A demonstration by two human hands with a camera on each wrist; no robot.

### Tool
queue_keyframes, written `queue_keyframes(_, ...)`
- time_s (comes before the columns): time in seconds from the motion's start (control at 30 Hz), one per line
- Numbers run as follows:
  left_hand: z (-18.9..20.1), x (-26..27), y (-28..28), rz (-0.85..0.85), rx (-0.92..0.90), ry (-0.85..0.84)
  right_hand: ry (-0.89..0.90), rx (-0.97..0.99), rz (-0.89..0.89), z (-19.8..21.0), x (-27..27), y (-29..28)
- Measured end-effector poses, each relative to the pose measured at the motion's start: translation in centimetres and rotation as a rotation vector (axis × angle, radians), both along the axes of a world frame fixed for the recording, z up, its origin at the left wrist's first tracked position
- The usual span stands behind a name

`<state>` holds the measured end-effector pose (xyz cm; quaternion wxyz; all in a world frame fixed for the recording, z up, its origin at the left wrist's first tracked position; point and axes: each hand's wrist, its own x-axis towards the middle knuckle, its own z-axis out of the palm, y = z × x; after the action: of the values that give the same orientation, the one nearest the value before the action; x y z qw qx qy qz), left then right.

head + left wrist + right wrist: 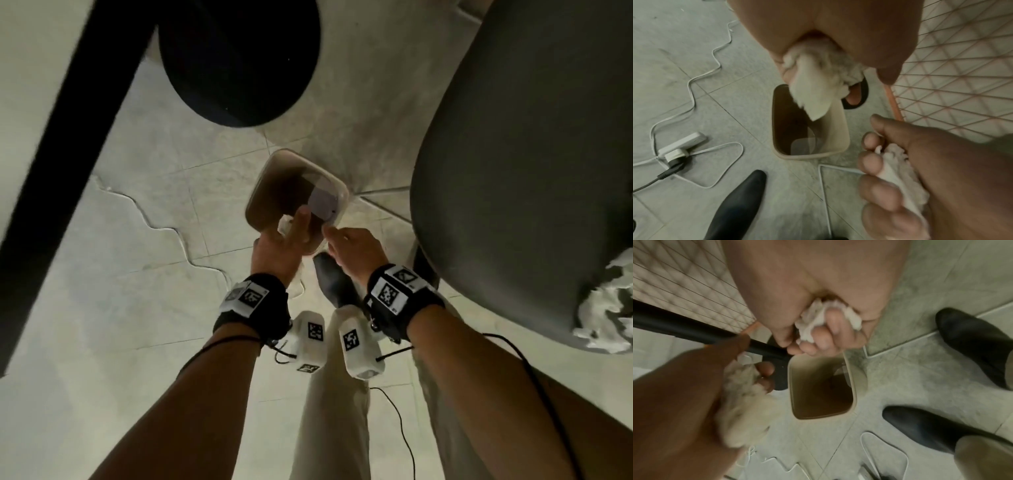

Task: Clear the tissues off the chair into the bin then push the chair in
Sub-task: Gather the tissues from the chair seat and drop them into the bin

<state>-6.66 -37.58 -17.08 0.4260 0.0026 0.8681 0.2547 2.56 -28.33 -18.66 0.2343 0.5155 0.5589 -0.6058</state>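
A beige bin (329, 175) stands open on the tiled floor, just left of the grey chair seat (531, 171). Both hands hover over its near rim. My left hand (286, 236) grips a white tissue wad (818, 92), whose loose end hangs over the bin (809, 156). Beside it, my right hand (346, 243) holds a smaller crumpled tissue (813, 324) in curled fingers above the bin (822, 416). More white tissues (611, 308) lie on the chair seat's near right edge. The bin looks empty inside.
A black round seat (239, 61) stands beyond the bin. A black bar (68, 154) slants down the left. A white cable (150, 222) and a power strip (682, 146) lie on the floor. My black shoes (972, 340) stand beside the bin.
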Motion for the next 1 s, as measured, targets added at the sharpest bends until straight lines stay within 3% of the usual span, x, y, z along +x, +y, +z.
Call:
queue_keyframes(0.17, -6.8, -2.1, 0.4, 0.132, 0.051, -0.178, 0.094, -0.094, -0.054, -5.8, -2.2, -0.2)
queue_keyframes(0.3, -12.5, -4.4, 0.7, -0.116, -0.018, -0.104, 0.147, -0.085, -0.085, -9.7, -3.7, 0.7)
queue_keyframes(0.43, -15.8, -6.2, 0.6, -0.249, -0.045, 0.026, 0.178, -0.116, -0.196, -12.9, -5.6, 1.2)
queue_keyframes(0.57, -16.8, -7.0, 0.0, -0.275, -0.086, -0.016, 0.177, -0.168, -0.477, -13.9, -6.7, 1.6)
queue_keyframes(0.63, -17.1, -7.2, -0.5, -0.283, -0.097, -0.045, 0.157, -0.207, -0.505, -13.8, -6.5, 1.9)
queue_keyframes(0.83, -14.4, -5.9, -0.7, -0.248, -0.08, -0.02, 0.204, -0.255, -0.365, -11.8, -4.4, 1.7)
queue_keyframes(1.0, -10.6, -3.3, -0.5, -0.195, -0.052, 0.008, 0.197, -0.295, -0.217, -7.6, -1.3, 0.5)
